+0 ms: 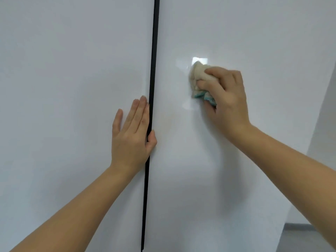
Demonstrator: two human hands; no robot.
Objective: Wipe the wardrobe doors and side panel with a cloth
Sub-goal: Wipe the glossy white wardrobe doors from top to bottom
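Two glossy white wardrobe doors fill the view, the left door (63,88) and the right door (227,33), split by a narrow black gap (153,70). My right hand (225,97) grips a bunched cream cloth with a teal edge (199,80) and presses it against the right door at mid height. My left hand (131,137) lies flat on the left door with straight fingers along the gap, its thumb reaching across the gap onto the right door's edge.
At the far right the right door ends, and beyond it stands a white wall (325,115). A strip of grey floor (305,237) shows at the bottom right.
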